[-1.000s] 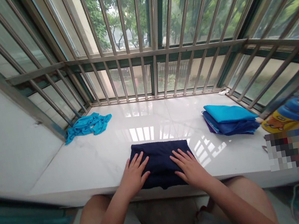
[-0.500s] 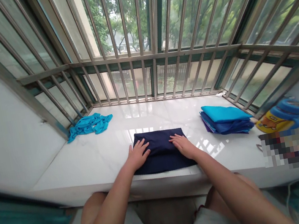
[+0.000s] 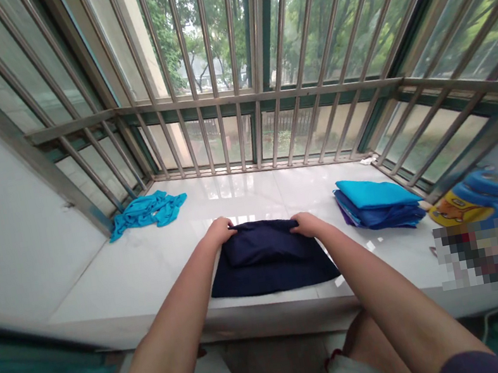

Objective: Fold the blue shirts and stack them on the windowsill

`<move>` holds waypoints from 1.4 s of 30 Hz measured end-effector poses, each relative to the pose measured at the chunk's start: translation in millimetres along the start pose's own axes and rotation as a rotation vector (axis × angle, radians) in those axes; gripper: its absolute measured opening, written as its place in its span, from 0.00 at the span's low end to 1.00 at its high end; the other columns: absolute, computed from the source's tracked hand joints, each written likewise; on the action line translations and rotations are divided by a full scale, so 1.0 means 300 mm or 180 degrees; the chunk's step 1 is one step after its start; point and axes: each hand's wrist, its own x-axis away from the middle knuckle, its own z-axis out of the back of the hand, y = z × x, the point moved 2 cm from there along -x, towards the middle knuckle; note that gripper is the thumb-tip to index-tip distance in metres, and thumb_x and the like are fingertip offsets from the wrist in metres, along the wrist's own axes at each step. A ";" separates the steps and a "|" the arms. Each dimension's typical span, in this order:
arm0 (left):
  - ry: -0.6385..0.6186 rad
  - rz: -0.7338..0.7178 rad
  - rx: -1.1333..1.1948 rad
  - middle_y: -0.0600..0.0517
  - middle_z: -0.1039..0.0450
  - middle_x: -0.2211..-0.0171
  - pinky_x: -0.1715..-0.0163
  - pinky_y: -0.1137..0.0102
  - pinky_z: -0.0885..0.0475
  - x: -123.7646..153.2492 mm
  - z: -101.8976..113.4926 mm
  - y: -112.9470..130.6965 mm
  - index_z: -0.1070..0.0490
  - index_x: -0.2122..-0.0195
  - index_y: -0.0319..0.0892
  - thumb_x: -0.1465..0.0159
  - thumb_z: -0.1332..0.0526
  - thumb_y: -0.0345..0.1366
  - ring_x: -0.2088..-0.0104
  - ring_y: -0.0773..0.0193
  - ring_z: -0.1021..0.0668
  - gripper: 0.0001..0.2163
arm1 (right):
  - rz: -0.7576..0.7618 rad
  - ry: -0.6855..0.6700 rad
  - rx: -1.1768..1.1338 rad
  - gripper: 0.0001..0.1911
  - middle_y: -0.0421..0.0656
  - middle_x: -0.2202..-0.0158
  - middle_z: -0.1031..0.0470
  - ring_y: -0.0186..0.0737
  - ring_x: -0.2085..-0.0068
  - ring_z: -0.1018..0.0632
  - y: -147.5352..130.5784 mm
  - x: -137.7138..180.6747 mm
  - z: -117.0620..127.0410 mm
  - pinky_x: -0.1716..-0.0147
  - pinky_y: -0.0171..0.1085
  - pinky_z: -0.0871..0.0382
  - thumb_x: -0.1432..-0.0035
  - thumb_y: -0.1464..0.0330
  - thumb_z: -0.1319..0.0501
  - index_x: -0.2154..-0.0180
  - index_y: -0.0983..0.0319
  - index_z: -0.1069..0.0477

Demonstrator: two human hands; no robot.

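A folded dark navy cloth (image 3: 272,275), which looks like a garment, lies on the white sill in front of me. Its far edge is raised a little and bulges toward me. My left hand (image 3: 221,231) pinches the far left corner, and my right hand (image 3: 308,225) pinches the far right corner. Fingers of both hands are partly hidden behind the fabric. The near part of the cloth rests flat along the sill's front edge.
A stack of folded blue and purple cloths (image 3: 378,205) sits to the right. Beyond it stand a blue and yellow container (image 3: 470,199) and a blurred-out item (image 3: 480,255) with white cords. A crumpled turquoise cloth (image 3: 150,210) lies at left. Metal bars (image 3: 223,133) line the window.
Both hands, flat on the navy cloth before, have moved to its far corners and closed on them. The far edge is now lifted and the cloth's near side looks wider.
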 end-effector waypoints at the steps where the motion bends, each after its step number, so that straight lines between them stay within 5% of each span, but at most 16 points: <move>1: 0.0080 -0.0064 0.0048 0.43 0.17 0.59 0.51 0.62 0.22 0.006 0.023 0.006 0.19 0.66 0.42 0.39 0.28 0.36 0.54 0.48 0.16 0.05 | 0.0041 0.0066 -0.0011 0.09 0.46 0.58 0.16 0.48 0.54 0.17 -0.003 0.005 0.019 0.52 0.38 0.27 0.39 0.67 0.28 0.55 0.59 0.16; 8: 0.0874 -0.0594 0.0535 0.46 0.17 0.47 0.40 0.56 0.25 0.227 0.141 0.046 0.23 0.52 0.45 0.31 0.40 0.30 0.44 0.52 0.19 0.09 | 0.0478 0.1013 -0.0299 0.13 0.50 0.46 0.24 0.47 0.45 0.22 -0.023 0.213 0.134 0.43 0.43 0.28 0.31 0.70 0.40 0.48 0.59 0.22; 12: 0.0962 -0.1294 0.0656 0.46 0.17 0.44 0.36 0.51 0.26 0.491 0.008 0.049 0.24 0.55 0.48 0.37 0.39 0.24 0.42 0.51 0.19 0.14 | 0.0871 0.1151 -0.0374 0.22 0.49 0.44 0.22 0.50 0.42 0.23 0.009 0.443 0.030 0.40 0.49 0.28 0.42 0.78 0.41 0.49 0.56 0.22; 15: 0.0461 -0.1175 0.0330 0.47 0.21 0.38 0.31 0.42 0.31 0.654 -0.136 0.026 0.23 0.53 0.49 0.38 0.37 0.25 0.36 0.48 0.21 0.15 | 0.0809 0.0712 -0.0346 0.29 0.49 0.35 0.26 0.53 0.36 0.24 0.046 0.592 -0.112 0.35 0.53 0.29 0.46 0.77 0.39 0.43 0.55 0.22; 18: 0.0261 -0.1025 0.0327 0.47 0.25 0.33 0.29 0.38 0.34 0.720 -0.200 0.007 0.23 0.47 0.51 0.33 0.34 0.34 0.33 0.45 0.24 0.13 | 0.0686 0.0463 -0.0403 0.29 0.50 0.27 0.33 0.57 0.31 0.28 0.059 0.671 -0.195 0.33 0.58 0.31 0.38 0.67 0.35 0.36 0.52 0.26; 21: 0.0529 -0.0917 0.0554 0.45 0.19 0.41 0.35 0.46 0.26 0.668 -0.171 0.011 0.22 0.45 0.49 0.27 0.38 0.42 0.39 0.47 0.19 0.12 | 0.0524 0.0691 -0.0506 0.20 0.51 0.32 0.28 0.56 0.33 0.26 0.046 0.657 -0.177 0.33 0.57 0.30 0.29 0.58 0.39 0.39 0.54 0.23; 24: 0.0731 -0.0827 0.0498 0.43 0.18 0.46 0.38 0.51 0.23 0.535 -0.113 0.038 0.22 0.44 0.46 0.26 0.42 0.39 0.43 0.49 0.17 0.14 | 0.0365 0.0964 -0.0393 0.17 0.53 0.40 0.22 0.54 0.38 0.22 0.029 0.571 -0.115 0.35 0.54 0.28 0.26 0.61 0.43 0.45 0.58 0.21; 29: -0.0031 -0.0705 -0.0149 0.38 0.25 0.34 0.31 0.49 0.31 0.286 -0.068 0.083 0.26 0.36 0.44 0.33 0.31 0.44 0.32 0.42 0.25 0.25 | 0.0291 0.0586 0.0010 0.23 0.55 0.35 0.25 0.56 0.34 0.25 0.016 0.390 -0.062 0.33 0.53 0.31 0.31 0.65 0.37 0.37 0.60 0.26; 33: -0.0491 -0.0680 -0.0332 0.42 0.15 0.49 0.44 0.56 0.23 0.148 -0.050 0.099 0.18 0.52 0.46 0.49 0.20 0.46 0.46 0.41 0.16 0.25 | 0.0335 0.0182 0.0111 0.31 0.55 0.39 0.21 0.56 0.40 0.20 0.012 0.288 -0.050 0.40 0.48 0.27 0.41 0.63 0.26 0.38 0.60 0.24; 37: -0.0592 -0.0721 -0.0426 0.49 0.17 0.66 0.58 0.63 0.23 0.098 0.016 0.124 0.18 0.68 0.46 0.44 0.25 0.38 0.60 0.50 0.15 0.06 | 0.0355 0.0037 0.0239 0.12 0.48 0.55 0.16 0.52 0.54 0.17 -0.016 0.260 0.011 0.52 0.42 0.25 0.42 0.67 0.26 0.55 0.58 0.18; 39: -0.0388 -0.0790 -0.0429 0.48 0.18 0.64 0.56 0.63 0.23 0.114 0.077 0.140 0.19 0.66 0.46 0.38 0.30 0.35 0.58 0.51 0.16 0.01 | 0.0324 0.0210 0.0306 0.09 0.50 0.54 0.18 0.53 0.52 0.18 -0.040 0.279 0.064 0.51 0.43 0.27 0.37 0.69 0.32 0.54 0.58 0.19; 42: 0.0102 -0.0927 -0.0397 0.45 0.19 0.54 0.48 0.58 0.24 0.190 0.165 0.156 0.19 0.58 0.46 0.32 0.37 0.33 0.50 0.49 0.19 0.06 | 0.0349 0.0716 0.0365 0.14 0.54 0.46 0.22 0.57 0.45 0.23 -0.071 0.340 0.128 0.45 0.48 0.30 0.33 0.70 0.38 0.47 0.58 0.22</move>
